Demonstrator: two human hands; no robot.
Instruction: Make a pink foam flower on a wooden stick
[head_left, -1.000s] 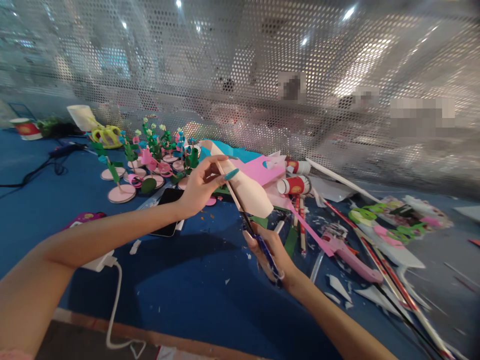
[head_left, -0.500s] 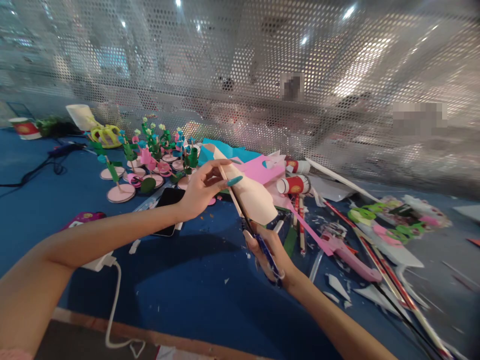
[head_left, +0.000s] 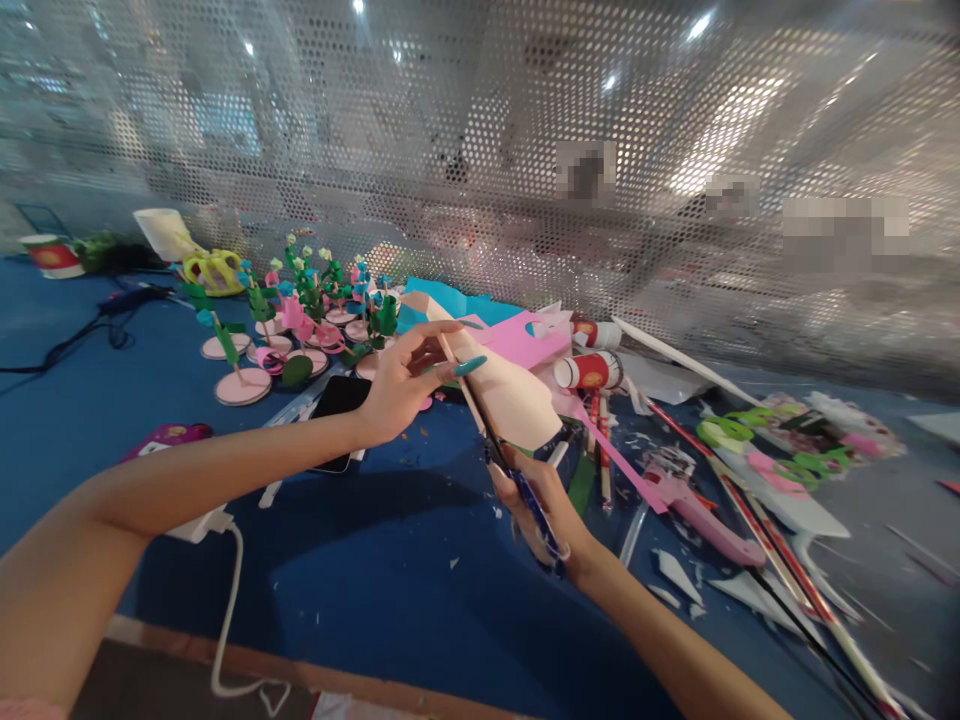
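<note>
Pinched between the thumb and fingers of my left hand (head_left: 409, 380) is a sheet of cream paper (head_left: 517, 395), lifted above the table. A narrow strip along its near side stands apart from the wider part. My right hand (head_left: 544, 500) grips a pair of scissors (head_left: 536, 515) with dark blue handles. Their blades point up and away along the paper's near edge, toward my left fingers. Pink paper (head_left: 514, 338) and blue paper (head_left: 450, 303) lie just behind the sheet.
Several paper flowers on round bases (head_left: 242, 385) stand at left, near a phone (head_left: 345, 400). A pink glue gun (head_left: 712, 525), a red-and-white paper cup (head_left: 592, 371), sticks and paper scraps lie at right. A perforated metal screen (head_left: 480, 150) rises behind the blue table (head_left: 360, 590).
The wide part of the cream paper has shifted slightly right. Both hands keep nearly the same position, still holding the paper and the scissors.
</note>
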